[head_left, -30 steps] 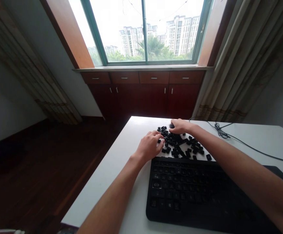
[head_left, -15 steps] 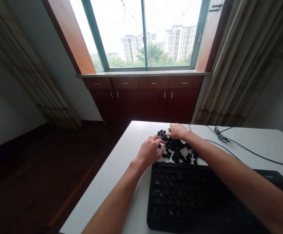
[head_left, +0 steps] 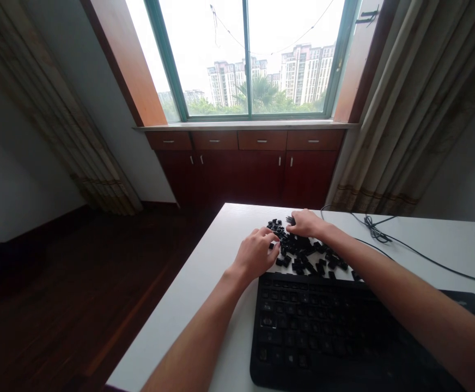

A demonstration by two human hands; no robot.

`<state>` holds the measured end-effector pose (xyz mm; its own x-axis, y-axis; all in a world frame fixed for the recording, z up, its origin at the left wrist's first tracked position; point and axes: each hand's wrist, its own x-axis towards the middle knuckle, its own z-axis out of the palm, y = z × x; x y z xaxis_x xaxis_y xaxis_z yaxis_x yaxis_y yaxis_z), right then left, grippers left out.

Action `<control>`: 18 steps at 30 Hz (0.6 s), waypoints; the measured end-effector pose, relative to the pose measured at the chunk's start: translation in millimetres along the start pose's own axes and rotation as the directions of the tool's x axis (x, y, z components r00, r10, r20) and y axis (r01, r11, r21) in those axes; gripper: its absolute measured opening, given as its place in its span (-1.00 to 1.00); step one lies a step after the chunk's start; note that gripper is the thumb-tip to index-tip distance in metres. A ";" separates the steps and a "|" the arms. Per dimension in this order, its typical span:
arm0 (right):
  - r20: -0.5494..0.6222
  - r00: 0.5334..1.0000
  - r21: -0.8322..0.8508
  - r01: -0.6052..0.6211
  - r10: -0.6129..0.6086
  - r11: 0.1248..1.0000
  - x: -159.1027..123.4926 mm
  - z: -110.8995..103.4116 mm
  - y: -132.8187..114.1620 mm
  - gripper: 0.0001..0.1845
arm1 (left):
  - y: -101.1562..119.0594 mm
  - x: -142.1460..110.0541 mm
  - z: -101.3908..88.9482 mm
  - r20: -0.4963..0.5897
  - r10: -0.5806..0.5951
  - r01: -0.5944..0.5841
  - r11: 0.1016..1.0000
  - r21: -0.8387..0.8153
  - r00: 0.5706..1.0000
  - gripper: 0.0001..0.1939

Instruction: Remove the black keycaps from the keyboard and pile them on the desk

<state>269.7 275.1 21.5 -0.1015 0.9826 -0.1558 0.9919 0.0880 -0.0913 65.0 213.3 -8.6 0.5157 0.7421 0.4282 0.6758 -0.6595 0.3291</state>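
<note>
Black keycaps point(head_left: 298, 256) lie in a loose heap on the white table, behind a black keyboard point(head_left: 303, 332) whose upper rows look partly bare of caps. At the left side of the heap is my left hand point(head_left: 256, 251), its thumb and fingers apart and the fingertips at the nearest caps. My right hand point(head_left: 308, 222) is over the back of the heap with its fingers closed. A small grey bristly end, like that of a brush point(head_left: 290, 220), sticks out from them to the left; the rest of it is hidden in the hand.
The white table point(head_left: 205, 305) ends in an edge on the left, above a dark wooden floor. A bundled black cable point(head_left: 376, 231) runs across the table on the right. Beyond stand red cabinets point(head_left: 241, 174) under a window.
The view has shifted slightly, moving the scene a little to the right. My right hand, with the bristly thing, has moved a little over the heap; my left hand stays at the heap's left side.
</note>
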 end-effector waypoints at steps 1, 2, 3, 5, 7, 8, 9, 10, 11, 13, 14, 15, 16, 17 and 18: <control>-0.006 1.000 -0.003 -0.001 0.001 1.000 -0.6 0.9 -0.8 -0.62 | 0.1 0.0 0.0 -0.001 -0.002 0.002 1.000 -0.001 1.000 -0.78; -0.012 1.000 -0.006 -0.004 0.004 1.000 -1.0 1.8 -1.7 -0.62 | 0.2 0.0 0.0 -0.001 -0.003 0.003 1.000 -0.001 1.000 -0.78; -0.016 1.000 -0.008 -0.007 0.006 1.000 -1.2 2.7 -2.5 -0.62 | 0.3 0.1 -0.2 -0.001 -0.003 0.003 1.000 -0.002 1.000 -0.78; -0.019 1.000 -0.006 -0.009 0.009 1.000 -1.3 3.9 -3.7 -0.63 | 0.6 0.4 -0.6 0.000 -0.003 0.003 1.000 -0.004 1.000 -0.78; -0.015 1.000 0.002 -0.004 0.004 1.000 -1.2 4.3 -3.2 -0.63 | 0.8 0.5 -0.9 0.000 -0.002 0.002 1.000 -0.008 1.000 -0.78; -0.014 1.000 0.009 0.003 -0.003 1.000 -1.4 4.2 -2.3 -0.64 | 0.8 0.4 -0.9 -0.001 -0.002 0.002 1.000 -0.010 1.000 -0.78; -0.014 1.000 0.018 0.010 -0.010 1.000 -1.7 4.0 -1.0 -0.63 | 0.8 0.3 -0.8 -0.003 -0.002 0.002 1.000 -0.012 1.000 -0.78; -0.014 1.000 0.030 0.017 -0.017 0.999 -2.3 3.8 0.4 -0.63 | 0.7 0.3 -0.6 -0.005 -0.004 0.004 1.000 -0.015 1.000 -0.78; -0.015 1.000 0.046 0.025 -0.024 0.999 -3.0 3.6 1.9 -0.63 | 0.6 0.2 -0.3 -0.006 -0.005 0.004 1.000 -0.019 1.000 -0.78; -0.013 0.999 0.088 0.038 -0.037 0.995 -4.8 3.2 4.6 -0.63 | 0.4 0.1 0.3 -0.009 -0.007 0.006 1.000 -0.031 1.000 -0.78; -0.010 0.999 0.116 0.044 -0.044 0.992 -5.7 2.9 5.9 -0.63 | 0.2 0.2 0.5 -0.011 -0.008 0.007 0.999 -0.038 1.000 -0.78; -0.005 0.999 0.148 0.049 -0.049 0.988 -6.4 2.6 7.1 -0.63 | 0.1 0.3 0.6 -0.012 -0.009 0.009 0.999 -0.047 1.000 -0.78; 0.000 0.999 0.187 0.053 -0.054 0.981 -7.1 2.1 8.2 -0.64 | 0.0 0.4 0.6 -0.015 -0.011 0.011 0.998 -0.058 1.000 -0.78; 0.005 0.998 0.230 0.056 -0.058 0.972 -7.6 1.3 9.4 -0.64 | 0.0 0.5 0.5 -0.018 -0.014 0.012 0.997 -0.070 1.000 -0.79; 0.009 0.998 0.280 0.056 -0.061 0.958 -8.2 0.3 10.7 -0.64 | 0.0 0.6 0.3 -0.023 -0.016 0.014 0.996 -0.085 1.000 -0.79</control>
<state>281.2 267.9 21.5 -0.1624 0.9739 -0.1583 0.9235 0.0935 -0.3721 65.5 213.8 -8.6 0.4925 0.7498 0.4419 0.6360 -0.6567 0.4053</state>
